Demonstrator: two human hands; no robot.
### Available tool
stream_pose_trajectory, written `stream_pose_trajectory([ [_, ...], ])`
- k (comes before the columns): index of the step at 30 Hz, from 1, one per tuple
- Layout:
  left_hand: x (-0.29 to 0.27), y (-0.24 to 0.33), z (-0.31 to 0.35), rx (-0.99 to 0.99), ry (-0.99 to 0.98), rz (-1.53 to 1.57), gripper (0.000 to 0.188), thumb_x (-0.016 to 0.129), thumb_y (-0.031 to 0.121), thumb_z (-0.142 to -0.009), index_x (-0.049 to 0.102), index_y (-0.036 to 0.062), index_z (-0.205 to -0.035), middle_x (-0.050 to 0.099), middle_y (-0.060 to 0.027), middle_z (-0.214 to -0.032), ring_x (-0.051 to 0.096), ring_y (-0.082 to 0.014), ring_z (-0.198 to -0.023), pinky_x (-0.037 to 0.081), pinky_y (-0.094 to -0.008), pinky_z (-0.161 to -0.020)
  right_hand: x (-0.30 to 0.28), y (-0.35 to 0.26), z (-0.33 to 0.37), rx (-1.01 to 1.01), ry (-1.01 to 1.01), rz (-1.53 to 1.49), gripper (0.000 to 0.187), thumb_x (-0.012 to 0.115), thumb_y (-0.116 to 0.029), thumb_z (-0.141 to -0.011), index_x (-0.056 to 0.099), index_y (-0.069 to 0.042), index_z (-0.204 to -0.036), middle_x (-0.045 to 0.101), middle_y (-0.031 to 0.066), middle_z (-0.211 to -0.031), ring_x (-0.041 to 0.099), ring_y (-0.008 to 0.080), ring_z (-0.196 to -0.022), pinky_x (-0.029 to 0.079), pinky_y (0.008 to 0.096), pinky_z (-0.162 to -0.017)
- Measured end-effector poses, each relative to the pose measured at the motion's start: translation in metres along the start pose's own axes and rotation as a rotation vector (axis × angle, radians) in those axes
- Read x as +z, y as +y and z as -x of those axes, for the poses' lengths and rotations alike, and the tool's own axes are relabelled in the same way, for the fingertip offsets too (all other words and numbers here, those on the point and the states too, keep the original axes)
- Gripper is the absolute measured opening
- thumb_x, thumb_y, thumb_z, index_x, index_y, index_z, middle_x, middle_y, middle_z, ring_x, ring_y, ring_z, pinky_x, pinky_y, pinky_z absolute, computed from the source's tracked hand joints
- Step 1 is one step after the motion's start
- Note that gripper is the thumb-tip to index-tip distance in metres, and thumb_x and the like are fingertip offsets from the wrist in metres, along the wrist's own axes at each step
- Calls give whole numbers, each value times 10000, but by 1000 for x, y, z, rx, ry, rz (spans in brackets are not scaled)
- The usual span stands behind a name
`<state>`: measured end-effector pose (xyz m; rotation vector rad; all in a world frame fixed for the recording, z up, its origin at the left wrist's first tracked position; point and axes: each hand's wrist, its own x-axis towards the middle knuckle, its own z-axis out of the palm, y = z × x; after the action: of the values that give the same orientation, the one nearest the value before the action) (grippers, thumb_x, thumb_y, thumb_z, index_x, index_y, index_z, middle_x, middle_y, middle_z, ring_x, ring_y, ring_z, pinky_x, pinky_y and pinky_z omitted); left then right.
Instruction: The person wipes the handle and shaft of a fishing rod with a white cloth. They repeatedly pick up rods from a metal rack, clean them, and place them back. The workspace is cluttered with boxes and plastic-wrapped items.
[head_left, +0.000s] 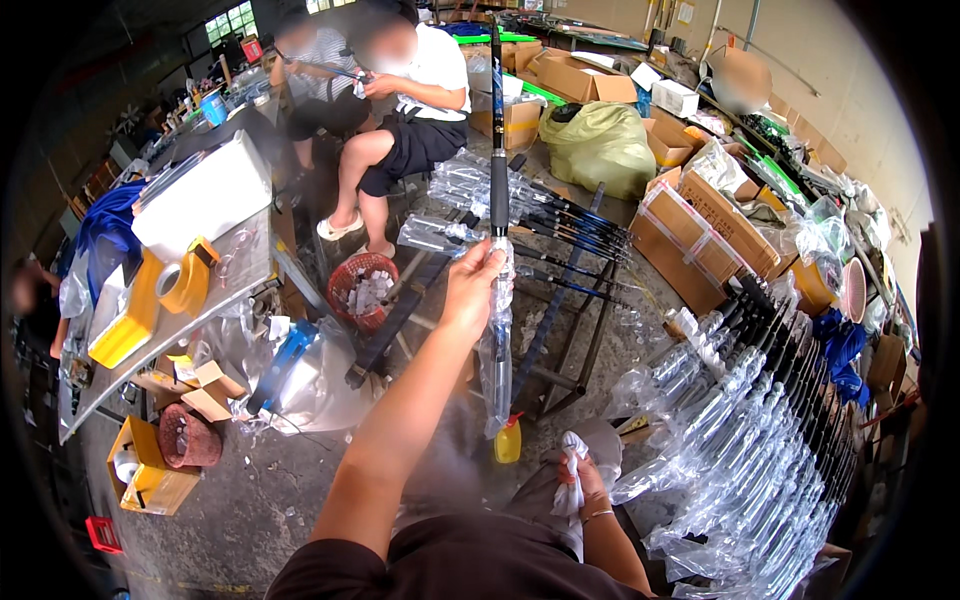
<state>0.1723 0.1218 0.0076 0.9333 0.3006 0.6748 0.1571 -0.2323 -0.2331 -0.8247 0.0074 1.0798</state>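
Upright in front of me stands a fishing rod (498,190), with my left hand (474,285) closed around its grip. Clear plastic film (497,370) covers the rod's lower end, below and around my fingers. Low down near my leg, my right hand (592,482) is closed on a white cloth (570,478). Beyond the held rod, several bagged fishing rods (575,232) lie across a metal rack (562,378). To my right leans a large row of rods (735,455) with their handles in clear plastic.
Two people sit ahead; one person's hands (378,85) hold a dark rod. A red basket (364,290) with white scraps stands left of the rack. A table (215,318) holds yellow tape rolls (185,285). Cardboard boxes (690,240) line the right, and a yellow bottle (509,442) stands below.
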Motion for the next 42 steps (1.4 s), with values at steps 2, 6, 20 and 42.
stream_pose_trajectory([
  [2, 2, -1, -2, -6, 5, 8, 259, 619, 132, -952, 614, 44, -1196, 621, 4, -827, 574, -80, -673, 469, -228, -584, -6, 0, -1, 12, -26, -7, 193, 558, -262, -984, 579, -80, -927, 563, 25, -700, 436, 89, -474, 344, 225, -428],
  [6, 3, -2, -1, 1, 27, -1, 235, 622, 122, -947, 625, 43, -1169, 622, 6, -809, 571, -78, -658, 465, -226, -578, 10, -5, 2, 23, 67, -88, 164, 554, -251, -987, 566, -89, -966, 583, 27, -743, 438, 90, -475, 349, 226, -431],
  [20, 16, 6, 5, -109, 66, -33, 208, 630, 140, -941, 620, 29, -1117, 631, -37, -826, 626, -139, -693, 512, -280, -580, -9, 2, -4, 22, 12, -22, 171, 575, -269, -974, 547, -102, -1005, 591, 28, -743, 457, 91, -468, 383, 234, -439],
  [42, 24, 6, 12, -146, 105, -19, 173, 670, 150, -914, 629, 29, -1030, 631, -58, -815, 628, -166, -663, 529, -313, -562, -19, 7, -8, 57, -4, -113, 187, 568, -226, -980, 515, -136, -1134, 614, 62, -847, 459, 99, -506, 382, 220, -436],
])
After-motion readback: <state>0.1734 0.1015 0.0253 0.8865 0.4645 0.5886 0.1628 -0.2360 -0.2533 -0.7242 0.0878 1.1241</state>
